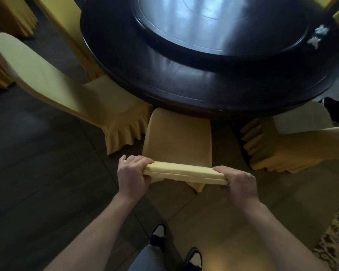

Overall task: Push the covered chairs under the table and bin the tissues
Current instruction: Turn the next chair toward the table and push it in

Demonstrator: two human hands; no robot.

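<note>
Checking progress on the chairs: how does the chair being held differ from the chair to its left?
The held chair faces the table squarely with its seat front under the rim; the left chair stands angled, its seat only partly under. The left hand and right hand grip the held chair's back top; no hand touches the left chair. Both wear the same yellow covers.

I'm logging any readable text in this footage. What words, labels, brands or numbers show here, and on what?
None can be read.
Table: dark wood, no lettering seen.
Chair held by the left hand and right hand: plain yellow cover, no label.
Tissues: crumpled and blurred, no print visible.
Shoes: no brand mark legible.
</note>
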